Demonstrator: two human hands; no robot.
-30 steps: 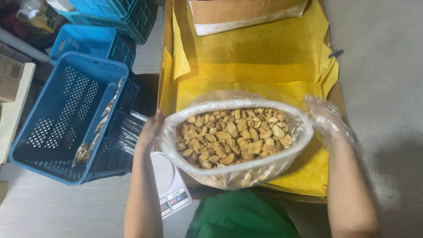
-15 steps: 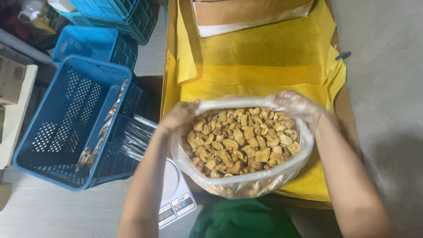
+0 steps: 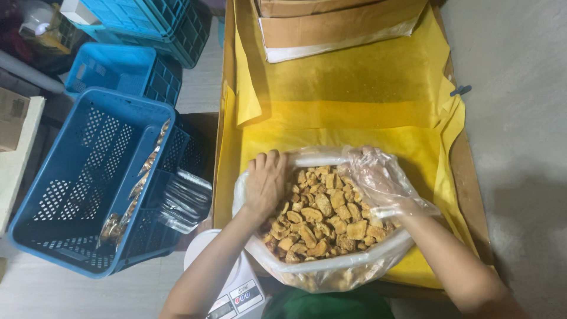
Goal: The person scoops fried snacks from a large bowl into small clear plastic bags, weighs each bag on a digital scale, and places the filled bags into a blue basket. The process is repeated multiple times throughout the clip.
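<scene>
Hands (image 3: pixel 266 183) in bag (image 3: pixel 331 272) of snacks (image 3: pixel 325 215)

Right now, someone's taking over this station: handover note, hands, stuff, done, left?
Left hand: bare, on the near-left rim of the clear plastic bag, fingers over the edge.
Right hand: in a thin plastic glove, gripping the bag's far-right rim.
The bag sits on yellow paper in a tray, full of golden-brown fried pieces.
Scale at near left; blue crate beside it holds small filled packets.
Done: bag filled. Left: bag is open, unsealed.

The left hand (image 3: pixel 266 183) is bare; the right hand (image 3: pixel 378 180) wears a crinkled clear plastic glove, apparently loose-fitting.
</scene>
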